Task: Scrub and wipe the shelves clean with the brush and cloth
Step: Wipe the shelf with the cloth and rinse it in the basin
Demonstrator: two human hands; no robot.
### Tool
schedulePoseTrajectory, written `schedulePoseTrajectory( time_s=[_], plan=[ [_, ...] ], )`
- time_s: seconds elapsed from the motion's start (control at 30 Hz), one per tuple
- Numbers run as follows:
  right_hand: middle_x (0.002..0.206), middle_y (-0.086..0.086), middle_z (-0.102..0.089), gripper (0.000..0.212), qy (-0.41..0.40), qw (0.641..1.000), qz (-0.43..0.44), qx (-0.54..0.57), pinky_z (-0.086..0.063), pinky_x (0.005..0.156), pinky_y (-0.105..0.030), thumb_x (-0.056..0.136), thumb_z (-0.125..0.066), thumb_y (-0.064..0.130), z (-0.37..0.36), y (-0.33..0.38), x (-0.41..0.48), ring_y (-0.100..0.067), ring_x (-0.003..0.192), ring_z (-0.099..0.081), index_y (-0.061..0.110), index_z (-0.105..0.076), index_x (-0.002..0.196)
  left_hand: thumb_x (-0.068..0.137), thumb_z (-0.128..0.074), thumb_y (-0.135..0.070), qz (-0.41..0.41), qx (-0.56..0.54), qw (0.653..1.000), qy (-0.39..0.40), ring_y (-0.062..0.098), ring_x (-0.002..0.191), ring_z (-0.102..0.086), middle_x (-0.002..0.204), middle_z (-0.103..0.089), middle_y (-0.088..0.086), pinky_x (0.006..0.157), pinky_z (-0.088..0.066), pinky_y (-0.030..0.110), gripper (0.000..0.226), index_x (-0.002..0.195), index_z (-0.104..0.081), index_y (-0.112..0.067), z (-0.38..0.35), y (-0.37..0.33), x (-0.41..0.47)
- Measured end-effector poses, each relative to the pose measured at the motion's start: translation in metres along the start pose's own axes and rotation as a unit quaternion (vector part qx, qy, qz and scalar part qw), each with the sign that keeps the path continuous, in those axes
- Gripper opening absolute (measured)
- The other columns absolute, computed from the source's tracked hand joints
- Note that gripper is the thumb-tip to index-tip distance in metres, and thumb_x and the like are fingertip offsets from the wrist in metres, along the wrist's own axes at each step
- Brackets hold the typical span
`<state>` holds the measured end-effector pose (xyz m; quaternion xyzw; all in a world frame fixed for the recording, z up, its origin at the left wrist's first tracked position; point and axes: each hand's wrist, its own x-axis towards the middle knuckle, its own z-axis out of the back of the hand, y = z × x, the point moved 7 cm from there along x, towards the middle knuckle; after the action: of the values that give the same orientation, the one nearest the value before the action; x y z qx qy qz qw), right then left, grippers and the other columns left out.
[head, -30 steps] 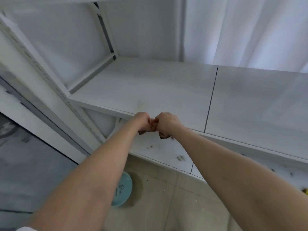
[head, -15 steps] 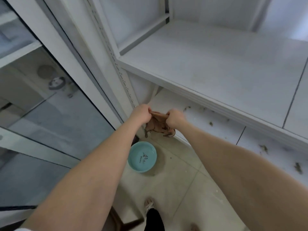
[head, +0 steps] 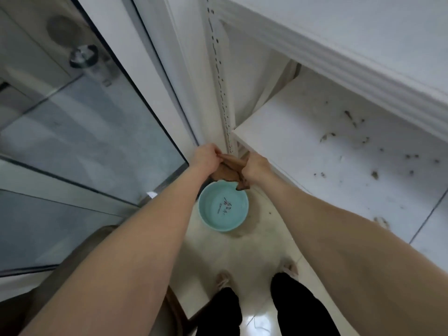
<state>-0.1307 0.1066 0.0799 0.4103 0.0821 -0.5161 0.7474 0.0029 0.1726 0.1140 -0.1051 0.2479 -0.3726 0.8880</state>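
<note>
I see the left hand (head: 206, 157) and right hand (head: 258, 167) clenched on the cloth (head: 230, 169), which is bunched between their fingers, just above the bowl (head: 223, 207). Right of the fingers, 1 shelf (head: 315, 141) is unwiped (dirt specks). I judge much wiping is left.

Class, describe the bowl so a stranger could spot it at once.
Follow the corner post of the white shelves down to the floor. There, below the left hand and right hand gripping a brown cloth, sits the bowl. It alone is round and turquoise, with dark writing inside.
</note>
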Motion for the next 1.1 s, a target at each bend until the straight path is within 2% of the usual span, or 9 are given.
schedulePoseTrajectory(
  time_s=[0.13,0.27,0.33,0.53,0.67,0.77,0.87,1.0,1.1],
  plan=[
    [0.101,-0.015,-0.067,0.036,0.031,0.999,0.013,0.017,-0.056,0.064,-0.031,0.082,-0.06,0.012,-0.049,-0.024,0.054,-0.029,0.084,-0.068,0.007,-0.056,0.117,0.084,-0.055,-0.001,0.048,-0.039,0.998,0.011,0.026,0.106,-0.061,0.113,-0.066,0.011,0.09,-0.05,0.03,0.03,0.109,-0.067,-0.011,-0.05,0.039,0.037],
    [0.102,-0.014,-0.063,0.024,0.032,0.998,0.004,0.054,-0.058,0.074,-0.043,0.08,-0.052,0.002,-0.098,-0.052,0.106,-0.035,0.089,-0.065,0.01,-0.059,0.103,0.081,-0.051,0.007,0.076,-0.078,0.994,0.027,0.023,0.086,-0.068,0.099,-0.07,0.011,0.058,-0.054,0.019,0.031,0.1,-0.068,-0.012,-0.114,0.081,0.066],
    [0.103,-0.011,-0.063,0.031,0.043,0.997,0.015,0.066,-0.058,0.074,-0.046,0.078,-0.06,-0.003,-0.127,-0.065,0.134,-0.035,0.09,-0.065,0.011,-0.063,0.106,0.085,-0.048,0.002,0.087,-0.092,0.992,0.01,0.021,0.071,-0.07,0.09,-0.07,0.009,0.059,-0.058,0.028,0.027,0.095,-0.067,-0.014,-0.144,0.103,0.078],
    [0.082,-0.003,-0.059,0.03,-0.007,0.996,0.08,-0.026,-0.035,0.053,-0.021,0.083,-0.046,-0.002,-0.209,-0.105,0.212,-0.025,0.079,-0.054,0.02,-0.056,0.066,0.09,-0.052,-0.012,0.056,-0.065,0.992,-0.09,0.023,0.092,-0.062,0.101,-0.068,0.004,0.07,-0.043,0.026,0.022,0.103,-0.069,-0.019,-0.239,0.166,0.125],
    [0.122,-0.01,-0.051,0.034,0.024,0.984,0.123,-0.126,-0.045,0.083,-0.03,0.087,-0.048,0.007,-0.275,-0.139,0.263,-0.033,0.107,-0.055,0.019,-0.067,0.113,0.088,-0.05,-0.01,0.04,-0.019,0.996,-0.081,0.025,0.09,-0.061,0.105,-0.063,0.006,0.07,-0.05,0.035,0.024,0.102,-0.067,-0.019,-0.317,0.205,0.16],
    [0.142,-0.011,-0.04,0.05,0.137,0.944,0.129,-0.27,-0.037,0.108,-0.038,0.089,-0.057,0.028,-0.33,-0.176,0.29,-0.033,0.131,-0.039,0.022,-0.05,0.138,0.09,-0.054,-0.016,0.05,0.078,0.99,0.111,0.03,0.104,-0.06,0.125,-0.053,0.011,0.087,-0.051,0.039,0.033,0.123,-0.059,-0.017,-0.398,0.236,0.174],
    [0.155,-0.007,-0.023,0.064,0.157,0.942,0.12,-0.271,-0.03,0.113,-0.042,0.092,-0.053,0.036,-0.381,-0.212,0.326,-0.033,0.139,-0.028,0.024,-0.029,0.15,0.09,-0.056,-0.021,0.068,0.097,0.978,0.173,0.033,0.124,-0.047,0.14,-0.039,0.016,0.104,-0.039,0.038,0.051,0.139,-0.043,-0.013,-0.467,0.271,0.191],
    [0.161,-0.005,0.01,0.076,0.179,0.915,0.127,-0.337,-0.018,0.118,-0.05,0.094,-0.048,0.017,-0.443,-0.252,0.359,-0.036,0.146,-0.003,0.03,-0.004,0.155,0.097,-0.046,-0.018,0.024,0.126,0.969,0.209,0.034,0.141,-0.022,0.157,-0.013,0.011,0.114,-0.024,0.044,0.059,0.15,-0.021,-0.023,-0.541,0.293,0.215],
    [0.161,-0.009,-0.001,0.069,0.256,0.87,0.139,-0.399,-0.021,0.116,-0.051,0.092,-0.055,0.021,-0.48,-0.275,0.369,-0.038,0.146,-0.01,0.019,-0.022,0.153,0.096,-0.042,-0.02,0.009,0.161,0.948,0.276,0.033,0.14,-0.026,0.155,-0.022,0.01,0.114,-0.023,0.043,0.058,0.15,-0.021,-0.024,-0.577,0.298,0.219]
  ],
)
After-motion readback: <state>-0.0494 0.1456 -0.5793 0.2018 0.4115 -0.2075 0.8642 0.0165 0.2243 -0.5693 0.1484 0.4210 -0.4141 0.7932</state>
